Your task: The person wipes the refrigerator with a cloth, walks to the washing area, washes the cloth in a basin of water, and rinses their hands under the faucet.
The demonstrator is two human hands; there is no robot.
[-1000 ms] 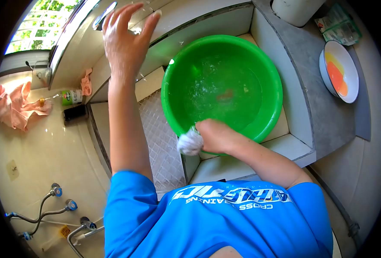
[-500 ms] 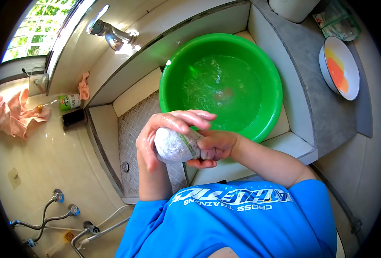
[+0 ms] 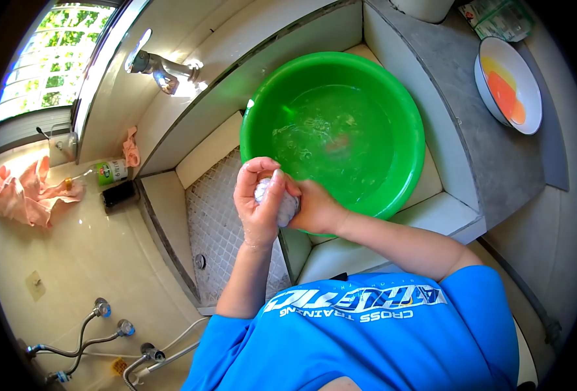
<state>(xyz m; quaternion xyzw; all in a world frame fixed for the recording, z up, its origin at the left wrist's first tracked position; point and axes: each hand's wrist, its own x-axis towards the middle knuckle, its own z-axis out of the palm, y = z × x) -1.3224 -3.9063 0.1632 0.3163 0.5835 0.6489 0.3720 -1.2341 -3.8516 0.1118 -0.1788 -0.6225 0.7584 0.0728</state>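
Between my two hands is a bunched-up white cloth [image 3: 286,207], wet and mostly covered by fingers. My left hand [image 3: 257,194] curls around its left side, with thumb and fingers closed over it. From the other side my right hand [image 3: 318,207] wraps its right end, and its fingertips are largely hidden. Both hands are over the near left rim of a large green basin [image 3: 411,137], which holds water with some bubbles on it.
The basin stands in a tiled sink [image 3: 220,221] under a metal tap [image 3: 164,72]. On the right ledge sits a white bowl [image 3: 528,107] with something orange inside. A pink cloth [image 3: 24,195], a bottle [image 3: 110,171] and a dark brush-like block [image 3: 119,195] lie at left.
My left hand has closed from loosely spread fingers to a tight grip around the cloth. The cloth looks more compressed, and its green stripe is now hidden. The view has tilted slightly.
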